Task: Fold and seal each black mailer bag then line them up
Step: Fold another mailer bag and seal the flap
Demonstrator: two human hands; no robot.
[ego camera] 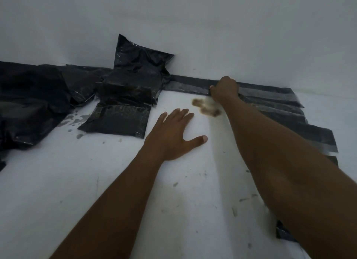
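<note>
R forearm (280, 171) across flat mailers (316, 137), R grip (225, 89) clutching one, L grip (173, 131) released, folded mailers (119, 121) beside.

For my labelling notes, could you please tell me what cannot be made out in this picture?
Head view only.
Fingertips of the right hand: hidden behind its own knuckles.
Count of flat mailers: the forearm covers them, and their right ends are blurred.
The dark pile: cut by the left edge, bags merge.
The brown patch: blurred, unidentifiable.
</note>
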